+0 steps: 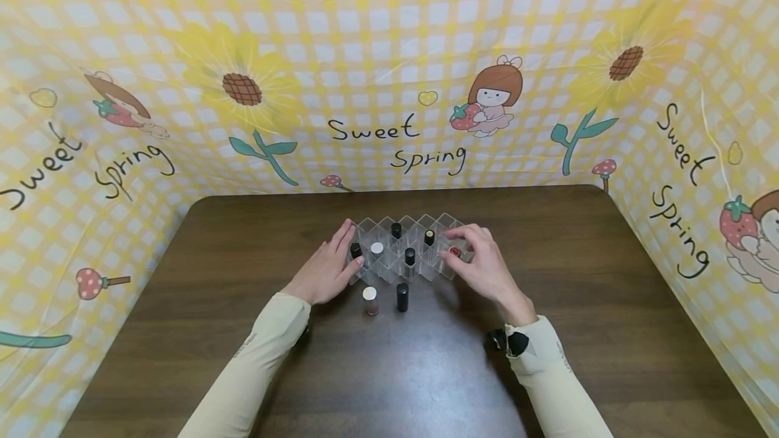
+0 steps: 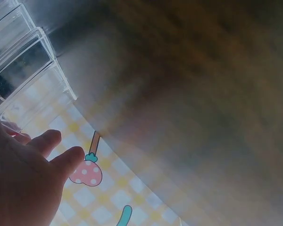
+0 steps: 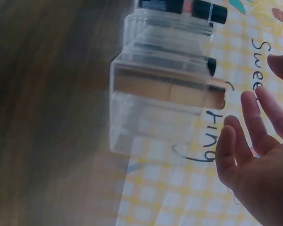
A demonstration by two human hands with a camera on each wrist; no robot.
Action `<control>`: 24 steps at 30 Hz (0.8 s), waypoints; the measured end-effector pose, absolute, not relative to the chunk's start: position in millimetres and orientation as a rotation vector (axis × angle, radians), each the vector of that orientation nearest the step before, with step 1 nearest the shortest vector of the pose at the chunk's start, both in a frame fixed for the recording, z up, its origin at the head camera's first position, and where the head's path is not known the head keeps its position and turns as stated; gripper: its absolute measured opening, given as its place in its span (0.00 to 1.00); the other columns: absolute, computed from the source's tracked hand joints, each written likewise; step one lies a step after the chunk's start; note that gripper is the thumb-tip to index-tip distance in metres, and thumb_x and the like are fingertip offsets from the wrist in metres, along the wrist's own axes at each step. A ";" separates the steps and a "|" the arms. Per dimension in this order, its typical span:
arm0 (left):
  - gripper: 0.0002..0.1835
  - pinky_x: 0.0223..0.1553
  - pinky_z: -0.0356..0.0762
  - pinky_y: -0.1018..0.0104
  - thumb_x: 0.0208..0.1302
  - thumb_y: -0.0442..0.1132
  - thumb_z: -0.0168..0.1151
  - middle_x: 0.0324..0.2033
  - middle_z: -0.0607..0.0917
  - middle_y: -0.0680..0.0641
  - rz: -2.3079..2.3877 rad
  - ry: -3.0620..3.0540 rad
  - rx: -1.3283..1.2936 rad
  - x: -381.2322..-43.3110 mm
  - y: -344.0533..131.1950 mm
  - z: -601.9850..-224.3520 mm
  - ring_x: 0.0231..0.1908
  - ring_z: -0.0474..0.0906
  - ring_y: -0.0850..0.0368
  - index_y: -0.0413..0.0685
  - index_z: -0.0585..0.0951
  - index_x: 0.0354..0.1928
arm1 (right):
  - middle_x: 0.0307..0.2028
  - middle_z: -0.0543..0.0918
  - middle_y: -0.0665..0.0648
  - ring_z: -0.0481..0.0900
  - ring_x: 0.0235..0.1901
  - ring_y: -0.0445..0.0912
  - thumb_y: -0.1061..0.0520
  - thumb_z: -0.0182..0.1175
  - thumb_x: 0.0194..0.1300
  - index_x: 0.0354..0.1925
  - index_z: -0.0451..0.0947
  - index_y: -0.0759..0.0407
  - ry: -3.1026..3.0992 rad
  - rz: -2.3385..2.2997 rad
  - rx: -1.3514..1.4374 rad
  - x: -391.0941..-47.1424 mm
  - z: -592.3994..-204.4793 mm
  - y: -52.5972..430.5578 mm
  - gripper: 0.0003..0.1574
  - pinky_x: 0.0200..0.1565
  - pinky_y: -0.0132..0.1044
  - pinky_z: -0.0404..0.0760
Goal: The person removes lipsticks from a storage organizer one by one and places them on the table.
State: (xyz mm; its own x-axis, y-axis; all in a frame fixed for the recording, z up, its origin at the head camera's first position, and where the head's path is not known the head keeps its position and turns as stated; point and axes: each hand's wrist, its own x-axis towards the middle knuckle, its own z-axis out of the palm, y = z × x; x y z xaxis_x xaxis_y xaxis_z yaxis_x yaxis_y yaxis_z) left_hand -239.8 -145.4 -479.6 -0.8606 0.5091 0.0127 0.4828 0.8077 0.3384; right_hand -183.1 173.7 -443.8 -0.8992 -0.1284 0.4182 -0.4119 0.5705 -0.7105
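A clear lipstick organizer point(image 1: 382, 269) with diamond-shaped compartments stands on the table, several lipstick tubes upright in it. At its left end my left hand point(image 1: 324, 268) rests with fingers stretched along the side. My right hand point(image 1: 483, 262) is at the right end, thumb and fingers spread around the corner compartment with a red-topped tube point(image 1: 454, 251). In the right wrist view, nothing is between the fingers of the right hand point(image 3: 264, 155). Before the organizer stand a white-capped tube point(image 1: 370, 301) and a black lipstick tube point(image 1: 402, 297).
The brown wooden table point(image 1: 182, 330) extends to both sides and toward me. A yellow checked cloth point(image 1: 365, 53) with flower and cartoon prints hangs behind the table's far edge and along both sides.
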 end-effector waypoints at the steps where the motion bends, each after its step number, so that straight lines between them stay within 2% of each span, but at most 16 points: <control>1: 0.40 0.71 0.52 0.41 0.74 0.63 0.32 0.77 0.40 0.45 0.515 2.913 0.803 -240.0 -145.5 -479.7 0.75 0.48 0.47 0.44 0.43 0.77 | 0.46 0.82 0.57 0.73 0.45 0.57 0.58 0.69 0.56 0.48 0.80 0.63 -2.497 1.237 0.430 -183.2 -445.3 174.6 0.21 0.45 0.48 0.73; 7: 0.40 0.71 0.53 0.41 0.74 0.62 0.32 0.77 0.41 0.44 0.520 2.915 0.811 -240.0 -145.9 -479.3 0.75 0.48 0.47 0.43 0.44 0.76 | 0.47 0.81 0.59 0.69 0.50 0.55 0.58 0.70 0.55 0.48 0.80 0.63 -2.554 1.193 0.375 -183.8 -454.7 179.8 0.21 0.48 0.45 0.69; 14: 0.39 0.71 0.53 0.41 0.75 0.62 0.32 0.77 0.41 0.45 0.513 2.910 0.803 -239.9 -146.4 -479.3 0.75 0.47 0.48 0.44 0.44 0.77 | 0.48 0.81 0.60 0.68 0.50 0.56 0.58 0.70 0.54 0.48 0.80 0.63 -2.560 1.179 0.357 -185.5 -463.7 183.8 0.22 0.52 0.48 0.69; 24: 0.40 0.71 0.52 0.41 0.74 0.63 0.31 0.77 0.41 0.45 0.510 2.905 0.807 -239.4 -146.0 -478.2 0.75 0.47 0.48 0.44 0.44 0.76 | 0.47 0.77 0.59 0.65 0.50 0.56 0.57 0.71 0.53 0.46 0.81 0.61 -2.563 1.129 0.342 -186.7 -469.8 186.9 0.21 0.50 0.48 0.68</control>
State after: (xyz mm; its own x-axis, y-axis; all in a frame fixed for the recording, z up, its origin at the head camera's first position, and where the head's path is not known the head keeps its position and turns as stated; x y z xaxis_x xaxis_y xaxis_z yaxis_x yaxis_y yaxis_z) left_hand -239.4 -146.0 -478.2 -0.8574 0.5146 0.0085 0.4867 0.8053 0.3384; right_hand -186.7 186.9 -469.8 -0.9204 -0.0886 0.3808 -0.3407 0.6592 -0.6704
